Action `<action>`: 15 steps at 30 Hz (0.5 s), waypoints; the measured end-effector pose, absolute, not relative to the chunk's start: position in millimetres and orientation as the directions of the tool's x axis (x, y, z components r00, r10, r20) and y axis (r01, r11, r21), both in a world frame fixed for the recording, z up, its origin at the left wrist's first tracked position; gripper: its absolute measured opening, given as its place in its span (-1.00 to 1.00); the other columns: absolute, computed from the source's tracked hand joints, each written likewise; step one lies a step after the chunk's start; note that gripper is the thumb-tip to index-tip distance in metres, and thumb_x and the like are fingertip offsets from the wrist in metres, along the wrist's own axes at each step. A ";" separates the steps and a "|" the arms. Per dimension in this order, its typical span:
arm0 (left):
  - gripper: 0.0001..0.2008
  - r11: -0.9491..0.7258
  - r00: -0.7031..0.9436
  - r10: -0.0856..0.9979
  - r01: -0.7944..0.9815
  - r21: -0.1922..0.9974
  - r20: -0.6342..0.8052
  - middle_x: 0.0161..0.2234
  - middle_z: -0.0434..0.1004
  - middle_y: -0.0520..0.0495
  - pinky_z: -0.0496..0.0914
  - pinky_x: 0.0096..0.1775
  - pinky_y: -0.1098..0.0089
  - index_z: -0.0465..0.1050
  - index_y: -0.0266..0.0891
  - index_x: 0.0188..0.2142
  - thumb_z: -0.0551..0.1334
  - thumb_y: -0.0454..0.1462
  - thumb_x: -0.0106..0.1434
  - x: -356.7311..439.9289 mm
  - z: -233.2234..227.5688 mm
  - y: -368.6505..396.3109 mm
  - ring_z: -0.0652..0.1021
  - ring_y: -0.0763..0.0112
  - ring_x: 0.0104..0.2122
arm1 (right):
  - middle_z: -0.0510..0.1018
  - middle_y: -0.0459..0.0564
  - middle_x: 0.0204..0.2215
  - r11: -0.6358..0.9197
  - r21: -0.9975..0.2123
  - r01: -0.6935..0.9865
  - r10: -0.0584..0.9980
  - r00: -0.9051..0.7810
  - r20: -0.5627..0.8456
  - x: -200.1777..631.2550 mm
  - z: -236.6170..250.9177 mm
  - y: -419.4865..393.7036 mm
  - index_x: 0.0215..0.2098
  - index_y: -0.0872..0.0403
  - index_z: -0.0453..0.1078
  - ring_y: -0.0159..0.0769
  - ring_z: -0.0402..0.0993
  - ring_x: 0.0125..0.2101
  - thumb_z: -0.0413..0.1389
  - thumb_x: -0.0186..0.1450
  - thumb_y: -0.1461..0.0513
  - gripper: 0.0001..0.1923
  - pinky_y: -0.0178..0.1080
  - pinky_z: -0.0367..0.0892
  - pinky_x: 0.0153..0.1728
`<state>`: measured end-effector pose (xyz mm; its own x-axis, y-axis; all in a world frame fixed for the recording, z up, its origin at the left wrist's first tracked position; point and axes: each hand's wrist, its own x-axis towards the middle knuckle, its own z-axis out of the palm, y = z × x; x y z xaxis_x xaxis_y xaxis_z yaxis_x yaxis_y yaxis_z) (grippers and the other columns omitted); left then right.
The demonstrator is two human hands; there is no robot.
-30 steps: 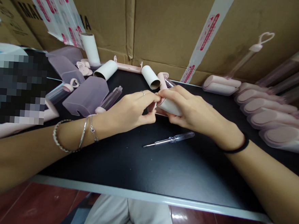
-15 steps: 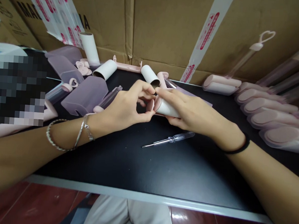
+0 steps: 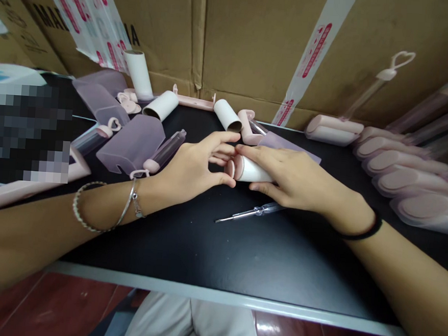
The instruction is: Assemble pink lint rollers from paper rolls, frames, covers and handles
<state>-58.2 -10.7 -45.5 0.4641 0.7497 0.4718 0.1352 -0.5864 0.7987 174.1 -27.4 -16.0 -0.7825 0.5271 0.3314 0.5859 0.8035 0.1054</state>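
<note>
A white lint roller roll [image 3: 256, 170] with a pink end cap lies sideways in front of me. My right hand [image 3: 285, 175] is closed over it from the right, fingers on top and thumb below. At its left end, my left hand [image 3: 209, 162] curls its thumb and fingers around a thin pink end piece [image 3: 230, 168]. A narrow gap shows between that piece and the roll's cap. Just below my right hand, a clear-handled screwdriver [image 3: 249, 213] rests on the black table [image 3: 187, 252]; my thumb side overlaps its handle in view.
White paper rolls [image 3: 227, 115], a pink roller frame [image 3: 195, 102] and purple covers [image 3: 131, 143] lie at the back and left. Several pink lint rollers [image 3: 417, 204] in clear covers line the right side. A cardboard box [image 3: 248, 47] stands behind.
My left fingers have spread slightly around the pink end piece. Both hands and the roll sit a little lower in view, and more of the roll's white side shows.
</note>
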 end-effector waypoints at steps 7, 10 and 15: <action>-0.36 -0.615 0.531 0.746 0.320 0.721 0.401 0.00 0.59 -0.06 0.52 -0.04 0.36 0.30 -0.19 0.16 0.39 -0.41 0.09 -59.4 -40.4 -13.7 0.63 0.38 -0.14 | 0.56 0.10 0.00 0.787 0.104 0.608 0.566 -0.779 0.272 170.3 -13.3 -34.1 0.18 0.16 0.22 -0.08 0.57 -0.11 0.07 0.34 0.17 -0.52 -0.14 0.45 -0.25; -0.28 -0.678 0.593 0.704 0.395 0.620 0.391 0.10 0.51 -0.10 0.45 0.07 0.31 0.25 -0.18 0.20 0.45 -0.33 0.06 -58.3 -37.1 -14.7 0.58 0.28 0.00 | 0.58 0.14 -0.06 0.786 0.167 0.595 0.524 -0.785 0.332 169.1 -20.1 -32.0 0.15 0.18 0.24 -0.08 0.58 -0.15 0.06 0.36 0.13 -0.55 -0.14 0.44 -0.27; -0.29 -0.742 0.633 0.652 0.420 0.522 0.417 0.13 0.47 -0.14 0.39 0.11 0.28 0.28 -0.24 0.18 0.46 -0.25 0.05 -58.3 -32.7 -15.5 0.53 0.24 0.05 | 0.59 0.19 -0.09 0.796 0.225 0.562 0.426 -0.784 0.452 164.7 -26.9 -28.7 0.04 0.17 0.29 -0.09 0.57 -0.14 0.00 0.39 0.00 -0.55 -0.15 0.44 -0.26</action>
